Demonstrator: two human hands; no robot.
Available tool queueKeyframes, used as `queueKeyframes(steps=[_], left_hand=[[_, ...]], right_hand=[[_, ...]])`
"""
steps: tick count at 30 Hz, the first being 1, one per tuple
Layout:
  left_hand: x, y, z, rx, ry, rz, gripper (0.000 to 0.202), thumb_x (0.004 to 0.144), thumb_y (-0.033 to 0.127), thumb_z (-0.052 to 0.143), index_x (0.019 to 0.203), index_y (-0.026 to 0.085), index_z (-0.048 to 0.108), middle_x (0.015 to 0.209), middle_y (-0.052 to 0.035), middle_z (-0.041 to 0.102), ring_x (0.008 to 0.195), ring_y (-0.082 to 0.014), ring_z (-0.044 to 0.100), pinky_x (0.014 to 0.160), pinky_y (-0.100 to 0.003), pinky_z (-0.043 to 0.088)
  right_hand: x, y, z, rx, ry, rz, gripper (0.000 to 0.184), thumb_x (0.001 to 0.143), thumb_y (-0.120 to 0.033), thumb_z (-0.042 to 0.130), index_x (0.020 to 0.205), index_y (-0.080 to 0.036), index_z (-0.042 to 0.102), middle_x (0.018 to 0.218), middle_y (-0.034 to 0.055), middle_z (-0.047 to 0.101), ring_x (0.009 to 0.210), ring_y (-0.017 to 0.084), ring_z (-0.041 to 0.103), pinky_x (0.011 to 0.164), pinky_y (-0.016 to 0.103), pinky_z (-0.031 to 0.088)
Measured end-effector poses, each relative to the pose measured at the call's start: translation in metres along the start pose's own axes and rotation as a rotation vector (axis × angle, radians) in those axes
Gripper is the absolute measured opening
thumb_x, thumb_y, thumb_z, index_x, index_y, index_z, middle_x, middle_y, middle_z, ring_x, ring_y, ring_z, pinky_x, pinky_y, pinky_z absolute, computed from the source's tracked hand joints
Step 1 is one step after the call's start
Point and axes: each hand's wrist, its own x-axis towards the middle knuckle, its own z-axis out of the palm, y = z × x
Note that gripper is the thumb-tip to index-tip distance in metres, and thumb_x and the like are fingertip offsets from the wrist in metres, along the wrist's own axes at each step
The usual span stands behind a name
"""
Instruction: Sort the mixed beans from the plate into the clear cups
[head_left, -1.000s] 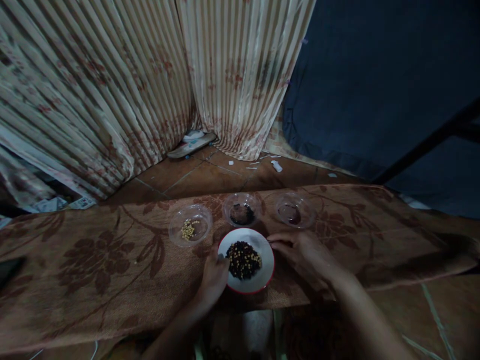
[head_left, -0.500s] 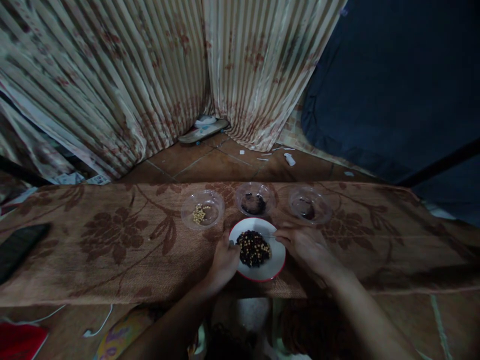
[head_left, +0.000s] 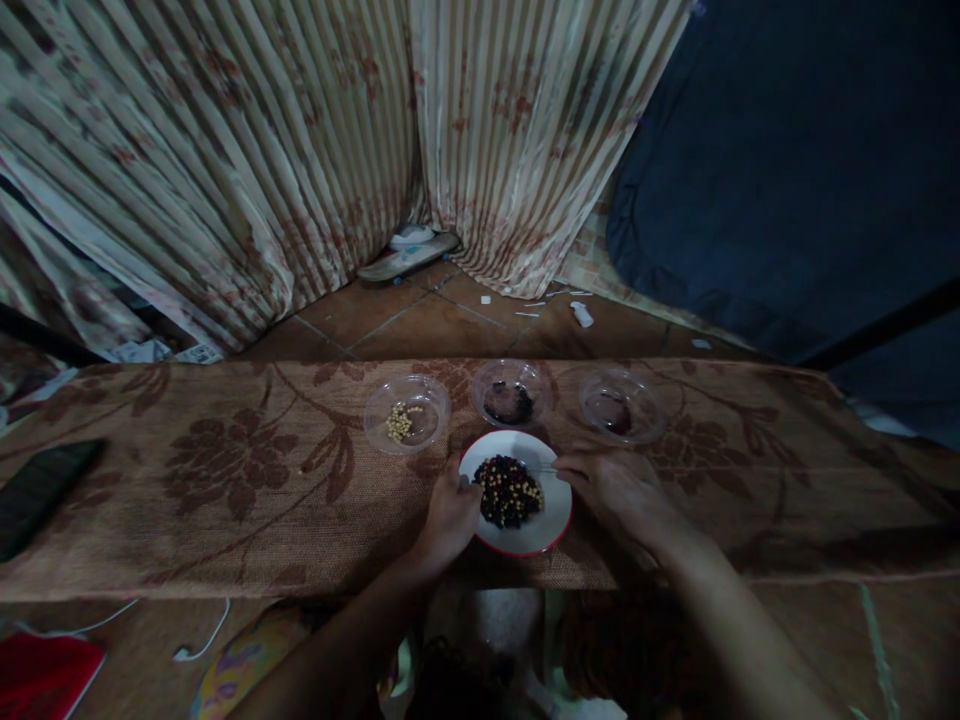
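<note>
A white plate (head_left: pixel 551 525) with a red rim sits at the front of the cloth-covered table, holding a mixed heap of dark and pale yellow beans (head_left: pixel 510 492). My left hand (head_left: pixel 452 515) grips its left rim, thumb over the edge. From the right, my right hand (head_left: pixel 611 488) pinches thin metal tweezers (head_left: pixel 541 467), whose tips point left at the heap. Behind the plate stand three clear plastic bowls: a left bowl (head_left: pixel 431 435) with yellow beans, a middle bowl (head_left: pixel 541 405) with black beans, and a right bowl (head_left: pixel 649 425) with a few dark reddish ones.
A patterned brown cloth (head_left: pixel 300 520) covers the long table. A dark phone (head_left: pixel 46 490) lies at its left end. Beyond the far edge, the tiled floor holds a slipper (head_left: pixel 409 258) and small white scraps (head_left: pixel 580 314). Striped curtains (head_left: pixel 337 130) hang behind.
My right hand and the tweezers have shifted slightly at the plate's right side. My left hand keeps its grip on the rim. The whole view has moved a little.
</note>
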Motion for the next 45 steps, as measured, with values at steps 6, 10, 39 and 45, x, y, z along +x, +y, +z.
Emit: queueKeyframes(steps=[6,10,39,45], left_hand=[[0.002,-0.004,0.0,0.002,-0.006,0.026,0.043,0.065,0.008,0.044,0.106,0.012,0.056,0.085,-0.006,0.067,0.075,-0.0164,0.061,0.071,-0.027,0.047],[0.002,-0.005,0.0,-0.034,-0.021,0.025,0.043,0.065,0.007,0.044,0.106,0.013,0.056,0.087,-0.005,0.068,0.078,-0.0158,0.061,0.075,-0.026,0.047],[-0.001,0.002,0.0,-0.002,0.004,0.018,0.043,0.064,0.006,0.044,0.105,0.012,0.056,0.084,-0.0055,0.067,0.073,-0.015,0.06,0.07,-0.025,0.047],[0.0,-0.002,0.0,-0.03,0.008,0.032,0.041,0.064,0.006,0.044,0.102,0.013,0.058,0.081,-0.0039,0.068,0.072,-0.0149,0.061,0.07,-0.025,0.048]], right_hand=[[0.002,0.001,0.003,-0.007,0.002,-0.001,0.027,0.088,-0.033,0.044,0.089,-0.027,0.07,0.085,0.0009,0.066,0.078,0.016,0.059,0.068,0.025,0.037],[0.002,0.003,0.003,-0.018,0.004,-0.013,0.028,0.088,-0.034,0.044,0.085,-0.026,0.071,0.083,0.0014,0.066,0.078,0.016,0.059,0.068,0.025,0.037],[0.001,0.006,0.005,0.024,0.033,-0.038,0.03,0.089,-0.034,0.042,0.085,-0.025,0.07,0.083,0.0024,0.066,0.076,0.016,0.058,0.07,0.026,0.039],[0.001,0.007,0.006,0.052,0.035,-0.044,0.031,0.089,-0.034,0.042,0.083,-0.024,0.07,0.082,0.0024,0.066,0.074,0.016,0.058,0.069,0.026,0.039]])
